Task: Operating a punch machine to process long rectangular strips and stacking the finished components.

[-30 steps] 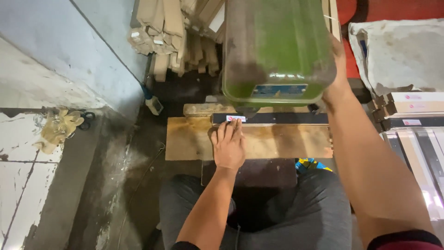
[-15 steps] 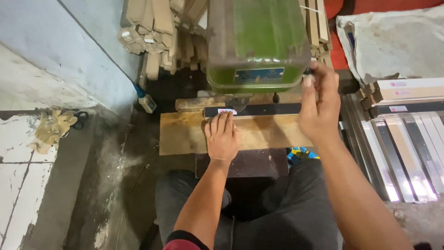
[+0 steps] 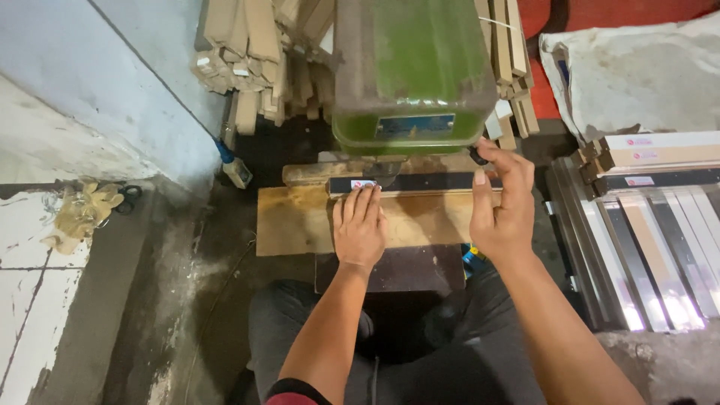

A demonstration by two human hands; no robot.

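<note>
At the far left we see crumpled yellowish gloves (image 3: 81, 214) lying on the white tiled floor (image 3: 30, 300), and behind them a pale blue wall (image 3: 112, 82). Further in, a stack of short wooden offcuts (image 3: 251, 60) leans against the wall beside the green machine head (image 3: 412, 71), which hangs over a worn wooden work board (image 3: 300, 221). Our left hand (image 3: 360, 225) lies flat on that board, fingers straight and close together, the fingertips pressing on a black strip (image 3: 420, 183) that lies across the back of the board directly under the machine; a small white label sits on the strip at our fingertips. Our right hand (image 3: 501, 202) is raised at the machine's right lower corner, thumb and fingertips pinched narrowly on a small dark knob (image 3: 478, 156). Further right lie long metal and wood-faced strips (image 3: 660, 255) side by side, with boxed lengths (image 3: 652, 154) above them and a grey sack (image 3: 637, 71). We judge the risk to be the left fingertips: they rest very near the point beneath the head, so if the strip slips they could slide under it.
</note>
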